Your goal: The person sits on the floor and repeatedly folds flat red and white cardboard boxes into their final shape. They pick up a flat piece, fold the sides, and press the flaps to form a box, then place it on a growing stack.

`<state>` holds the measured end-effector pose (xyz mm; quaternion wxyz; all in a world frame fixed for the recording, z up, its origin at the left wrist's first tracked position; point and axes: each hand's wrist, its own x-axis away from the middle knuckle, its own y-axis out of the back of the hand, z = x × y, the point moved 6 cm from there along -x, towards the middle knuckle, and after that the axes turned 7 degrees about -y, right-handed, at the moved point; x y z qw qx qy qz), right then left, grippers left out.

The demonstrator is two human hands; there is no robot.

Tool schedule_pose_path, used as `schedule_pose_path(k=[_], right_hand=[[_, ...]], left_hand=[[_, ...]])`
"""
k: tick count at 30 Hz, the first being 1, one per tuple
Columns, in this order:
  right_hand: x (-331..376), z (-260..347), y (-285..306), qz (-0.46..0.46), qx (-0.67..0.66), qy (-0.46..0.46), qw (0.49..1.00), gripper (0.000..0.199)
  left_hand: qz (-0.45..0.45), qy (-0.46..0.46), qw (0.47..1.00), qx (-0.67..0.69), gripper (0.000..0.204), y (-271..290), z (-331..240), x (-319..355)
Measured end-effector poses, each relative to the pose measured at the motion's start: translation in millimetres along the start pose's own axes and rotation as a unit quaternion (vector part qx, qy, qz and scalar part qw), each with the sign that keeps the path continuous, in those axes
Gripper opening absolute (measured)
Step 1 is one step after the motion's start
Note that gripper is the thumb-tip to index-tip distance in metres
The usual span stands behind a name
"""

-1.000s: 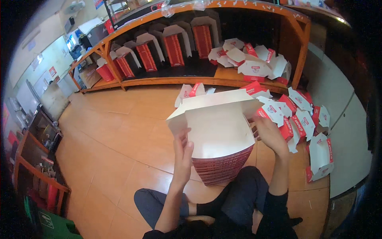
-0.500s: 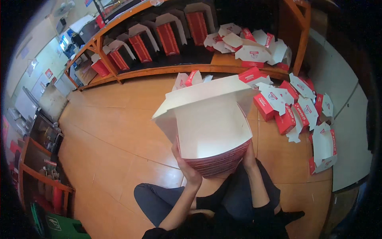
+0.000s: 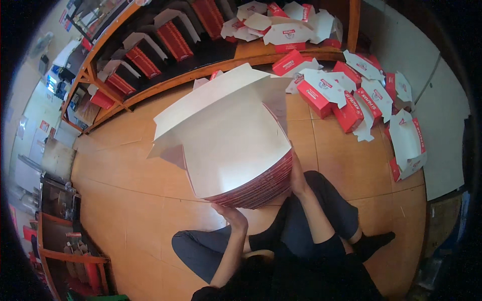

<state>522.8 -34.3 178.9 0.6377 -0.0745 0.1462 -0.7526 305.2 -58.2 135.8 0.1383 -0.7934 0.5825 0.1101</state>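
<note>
A thick nested stack of food cartons (image 3: 231, 150), white inside and red outside, is held up in front of me above my crossed legs. Its open side faces me, with white flaps standing out at the top and sides. My right hand (image 3: 298, 176) grips the stack's right side, its fingers partly hidden behind it. Under the near left corner, my left hand (image 3: 230, 216) supports the stack, thumb at the edge and the other fingers mostly out of sight.
Several folded red-and-white cartons (image 3: 351, 95) lie in a loose pile on the tiled floor (image 3: 125, 165) at right. More sit on a low wooden shelf (image 3: 196, 70), beside upright stacks of red cartons (image 3: 173, 37). A white panel (image 3: 437, 125) stands at the right; another wooden shelf (image 3: 75, 258) is at lower left.
The stack has swung left and tilted, its left side now lower. My left hand has slid from its left side to beneath the near corner. The view has turned too.
</note>
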Motion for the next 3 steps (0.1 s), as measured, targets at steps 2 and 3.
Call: schedule_pose_path(k=[2,3], right_hand=[[-3.9,-4.4,2.7,0.012,0.015,0.008,1.0,0.063],[-6.0,-6.6,3.5,0.025,0.025,0.021,0.999,0.063]], left_hand=[[-0.015,-0.017,1.0,-0.006,0.075,1.8,8.5,2.0],[-0.023,-0.024,0.999,0.003,0.075,4.5,12.2,5.0]])
